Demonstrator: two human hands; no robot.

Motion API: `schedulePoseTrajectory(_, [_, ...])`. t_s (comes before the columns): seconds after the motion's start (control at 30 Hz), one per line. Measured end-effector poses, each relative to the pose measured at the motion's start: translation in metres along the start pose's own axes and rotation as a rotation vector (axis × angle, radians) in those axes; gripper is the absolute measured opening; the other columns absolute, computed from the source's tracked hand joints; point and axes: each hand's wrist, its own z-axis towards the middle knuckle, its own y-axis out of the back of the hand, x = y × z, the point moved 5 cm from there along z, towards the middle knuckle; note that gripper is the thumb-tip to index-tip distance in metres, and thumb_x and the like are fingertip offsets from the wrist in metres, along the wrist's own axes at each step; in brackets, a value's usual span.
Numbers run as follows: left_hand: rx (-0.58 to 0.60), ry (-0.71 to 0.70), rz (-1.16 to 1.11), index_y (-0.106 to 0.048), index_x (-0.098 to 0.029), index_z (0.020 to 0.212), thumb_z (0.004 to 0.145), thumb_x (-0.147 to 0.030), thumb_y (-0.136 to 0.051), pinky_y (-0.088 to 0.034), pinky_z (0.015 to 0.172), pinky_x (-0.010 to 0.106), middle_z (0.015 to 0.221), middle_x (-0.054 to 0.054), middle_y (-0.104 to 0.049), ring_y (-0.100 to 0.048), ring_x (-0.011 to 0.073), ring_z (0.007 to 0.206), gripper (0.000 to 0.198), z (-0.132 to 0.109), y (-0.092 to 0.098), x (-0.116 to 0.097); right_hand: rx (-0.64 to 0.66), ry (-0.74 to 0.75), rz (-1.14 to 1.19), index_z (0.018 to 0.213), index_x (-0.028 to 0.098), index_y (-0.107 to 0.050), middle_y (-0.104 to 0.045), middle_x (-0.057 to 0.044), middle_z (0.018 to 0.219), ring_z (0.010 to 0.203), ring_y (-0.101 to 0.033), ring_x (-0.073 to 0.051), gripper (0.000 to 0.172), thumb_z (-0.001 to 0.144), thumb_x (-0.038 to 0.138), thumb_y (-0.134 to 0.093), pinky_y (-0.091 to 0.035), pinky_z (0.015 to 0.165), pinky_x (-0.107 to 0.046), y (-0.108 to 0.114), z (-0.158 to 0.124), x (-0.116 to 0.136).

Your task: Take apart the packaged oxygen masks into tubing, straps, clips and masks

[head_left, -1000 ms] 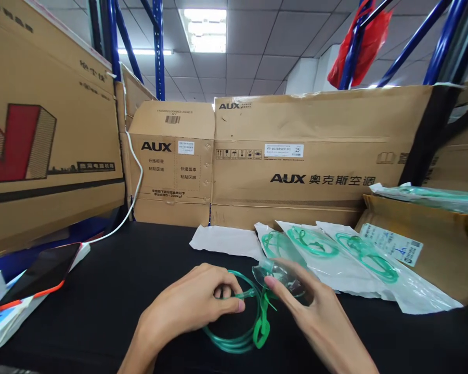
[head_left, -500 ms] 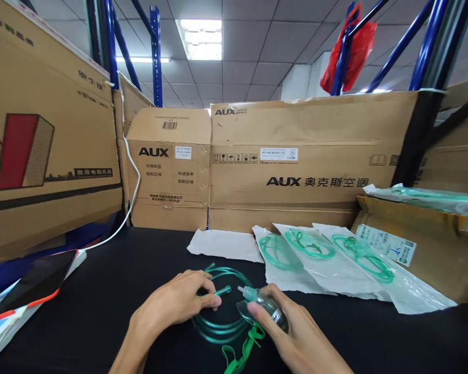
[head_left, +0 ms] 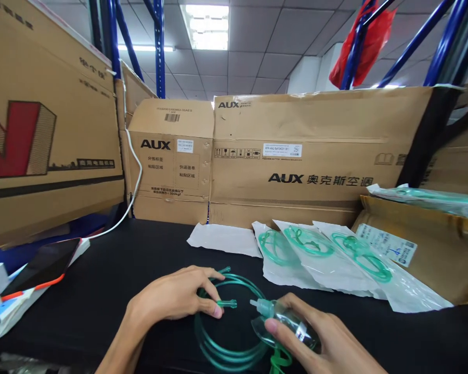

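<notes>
Left hand (head_left: 175,295) pinches tube connector (head_left: 229,304) | right hand (head_left: 317,332) grips mask (head_left: 290,318) | step: apparent alignment (not touching) | next: probably requires coaxial approach

Warehouse-like workspace, blue metal racking (head_left: 159,57), printed cardboard (head_left: 315,124), tiled ceiling (head_left: 247,34) with bright light panel (head_left: 207,27)

Apparent gap inside tubing coil (head_left: 234,358)

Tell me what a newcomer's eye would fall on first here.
Probably the coiled green tube low in the middle, one end pinched in the left hand, facing the clear mask in the right hand. Next, the packets showing green tubing, farther back to the right on the black table. High at right hangs a bright red bag.
</notes>
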Motion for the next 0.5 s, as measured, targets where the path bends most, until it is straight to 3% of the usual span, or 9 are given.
schedulePoseTrajectory(0.1, [-0.022,-0.023,0.006,-0.084,-0.037,0.099,0.084,-0.054,-0.078,-0.038,0.11,0.033,0.143,-0.005,-0.065,-0.051,0.0281,0.137,0.024,-0.001,0.001,-0.008,-0.082,-0.004,-0.042,0.1,0.032,-0.076,-0.082,-0.004,0.099,0.092,-0.077,-0.031,0.041,0.089,0.066,-0.057,-0.06,0.073,-0.033,0.011,0.004,-0.002])
schedulePoseTrajectory(0.2, [-0.015,-0.072,-0.015,-0.084,-0.034,0.099,0.082,-0.051,-0.08,-0.042,0.1,0.028,0.126,-0.003,-0.074,-0.06,0.0255,0.124,0.024,0.003,-0.002,-0.013,-0.218,-0.064,-0.118,0.112,0.031,-0.075,-0.081,-0.005,0.107,0.102,-0.076,-0.033,0.047,0.087,0.068,-0.059,-0.06,0.078,-0.036,0.029,0.006,0.0])
schedulePoseTrajectory(0.37, [-0.008,-0.069,-0.018,-0.083,-0.031,0.105,0.083,-0.049,-0.079,-0.045,0.081,0.026,0.104,0.001,-0.078,-0.067,0.0246,0.103,0.029,0.014,-0.008,-0.018,-0.367,0.032,-0.122,0.109,0.031,-0.074,-0.081,-0.004,0.101,0.088,-0.076,-0.03,0.044,0.083,0.065,-0.064,-0.059,0.075,-0.037,0.048,0.008,0.015])
schedulePoseTrajectory(0.5, [0.017,-0.102,-0.081,-0.081,-0.03,0.113,0.081,-0.05,-0.08,-0.044,0.072,0.024,0.092,0.001,-0.076,-0.066,0.0203,0.088,0.037,0.019,-0.013,-0.027,-0.445,0.104,-0.046,0.11,0.029,-0.073,-0.08,-0.003,0.101,0.079,-0.075,-0.025,0.04,0.086,0.06,-0.066,-0.059,0.076,-0.034,0.038,0.012,0.012])
